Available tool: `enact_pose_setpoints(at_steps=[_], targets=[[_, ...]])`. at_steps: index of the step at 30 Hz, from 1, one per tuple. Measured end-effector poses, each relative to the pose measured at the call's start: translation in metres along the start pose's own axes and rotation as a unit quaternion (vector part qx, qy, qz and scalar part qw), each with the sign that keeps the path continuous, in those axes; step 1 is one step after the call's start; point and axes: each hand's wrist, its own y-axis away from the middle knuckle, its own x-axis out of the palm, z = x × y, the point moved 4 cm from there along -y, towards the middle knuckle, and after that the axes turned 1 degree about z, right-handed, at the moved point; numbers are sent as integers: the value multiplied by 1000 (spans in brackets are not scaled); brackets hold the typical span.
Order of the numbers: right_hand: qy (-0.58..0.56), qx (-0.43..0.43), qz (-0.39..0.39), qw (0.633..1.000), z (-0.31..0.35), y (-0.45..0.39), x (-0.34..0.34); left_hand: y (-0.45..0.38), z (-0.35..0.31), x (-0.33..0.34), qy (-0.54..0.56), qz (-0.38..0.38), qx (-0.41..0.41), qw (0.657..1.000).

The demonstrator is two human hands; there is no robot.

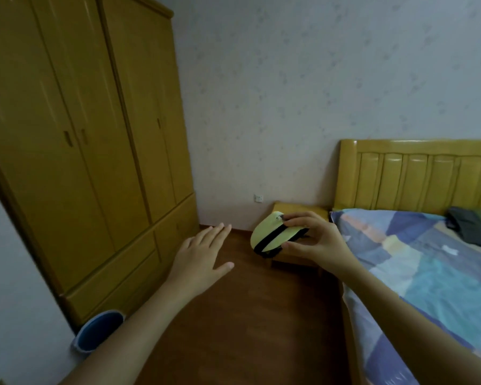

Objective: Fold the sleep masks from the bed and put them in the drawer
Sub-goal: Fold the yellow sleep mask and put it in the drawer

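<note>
My right hand pinches a folded pale yellow sleep mask with a black strap, holding it in the air in front of the wooden nightstand. My left hand is stretched out flat with its fingers straight, holding nothing, over the floor to the left of the mask. The nightstand's drawer front is hidden behind the mask and my right hand. On the bed at the far right lies a dark cloth item; I cannot tell what it is.
A tall wooden wardrobe with low drawers fills the left side. A blue bin stands on the floor at its near corner. Brown wooden floor runs between wardrobe and bed. The headboard stands against the wall.
</note>
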Motion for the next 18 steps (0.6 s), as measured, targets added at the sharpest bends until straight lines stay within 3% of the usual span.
enact_pose_setpoints(at_steps=[9, 14, 18], targets=[[27, 55, -63, 996, -149, -131, -17, -220, 42, 118, 45, 16, 91, 995], [39, 110, -102, 988, -237, -177, -52, -340, 33, 193, 65, 52, 162, 983], [60, 147, -122, 980, -318, -208, -90, -432, 17, 264, 122, 94, 156, 976]])
